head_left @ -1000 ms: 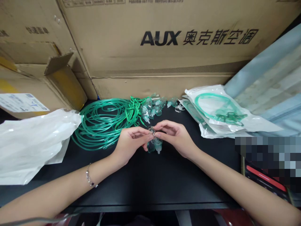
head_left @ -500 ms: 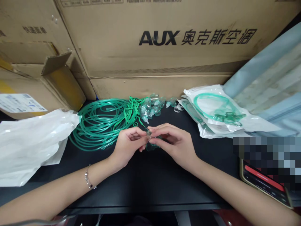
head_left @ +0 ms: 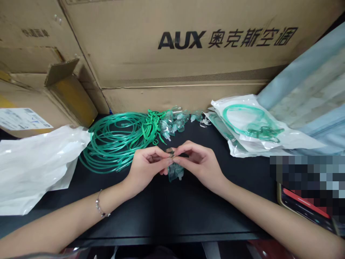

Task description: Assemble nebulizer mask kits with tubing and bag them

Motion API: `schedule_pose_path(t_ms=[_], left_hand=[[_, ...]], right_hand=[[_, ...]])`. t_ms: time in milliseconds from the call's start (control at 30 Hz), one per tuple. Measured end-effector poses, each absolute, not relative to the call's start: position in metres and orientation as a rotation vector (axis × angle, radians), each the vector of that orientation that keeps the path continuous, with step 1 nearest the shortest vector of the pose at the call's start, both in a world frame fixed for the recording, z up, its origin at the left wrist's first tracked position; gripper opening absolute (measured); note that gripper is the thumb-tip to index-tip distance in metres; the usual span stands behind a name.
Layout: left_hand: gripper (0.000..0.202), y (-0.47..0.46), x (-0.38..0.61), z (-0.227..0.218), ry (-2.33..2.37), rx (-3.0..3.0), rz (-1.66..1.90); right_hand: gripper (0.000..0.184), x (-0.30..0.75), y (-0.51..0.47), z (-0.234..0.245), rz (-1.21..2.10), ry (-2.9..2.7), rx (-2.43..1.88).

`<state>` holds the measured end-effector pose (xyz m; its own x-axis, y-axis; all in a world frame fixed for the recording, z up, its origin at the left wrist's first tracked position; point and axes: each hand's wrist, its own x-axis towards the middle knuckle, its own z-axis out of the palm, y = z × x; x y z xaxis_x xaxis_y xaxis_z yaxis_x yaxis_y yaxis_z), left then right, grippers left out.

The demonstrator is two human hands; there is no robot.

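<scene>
Fingertips of my left hand (head_left: 149, 165) and right hand (head_left: 202, 162) meet at a black table (head_left: 212, 212), both clamped on the upper part of a translucent green mask-like piece (head_left: 175, 172) held between them. From it, coiled green tubing (head_left: 125, 153) lies at ten o'clock, green straps (head_left: 150, 129) at eleven, clear masks (head_left: 167, 126) at twelve, and a white bag (head_left: 256, 118) at two.

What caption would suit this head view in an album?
Left hand and right hand pinch a green mask over the black table, near coiled tubes.
</scene>
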<state>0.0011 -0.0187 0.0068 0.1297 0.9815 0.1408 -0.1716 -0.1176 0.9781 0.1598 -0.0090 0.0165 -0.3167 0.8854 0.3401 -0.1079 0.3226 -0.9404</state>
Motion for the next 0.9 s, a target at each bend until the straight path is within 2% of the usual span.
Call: schedule_pose_path(t_ms=[200, 367, 567, 700, 900], left_hand=[[0.011, -0.02, 0.002, 0.007, 0.89, 1.203, 1.264], [0.015, -0.021, 0.001, 0.008, 0.906, 1.212, 1.24], [0.016, -0.026, 0.001, 0.01, 0.909, 1.31, 1.255], [0.012, -0.029, 0.0, 0.011, 0.899, 1.431, 1.239], [0.011, -0.035, 0.002, 0.015, 0.906, 1.524, 1.215]], right_hand=[[0.013, 0.159, -0.013, 0.014, 1.239, -1.478, -0.679], [0.009, 0.162, -0.01, 0.017, 1.359, -1.485, -0.659], [0.031, 0.167, 0.001, 0.02, 1.83, -1.234, -0.617], [0.028, 0.171, 0.006, 0.018, 2.177, -1.121, -0.634], [0.02, 0.174, 0.01, 0.009, 2.407, -1.016, -0.536]])
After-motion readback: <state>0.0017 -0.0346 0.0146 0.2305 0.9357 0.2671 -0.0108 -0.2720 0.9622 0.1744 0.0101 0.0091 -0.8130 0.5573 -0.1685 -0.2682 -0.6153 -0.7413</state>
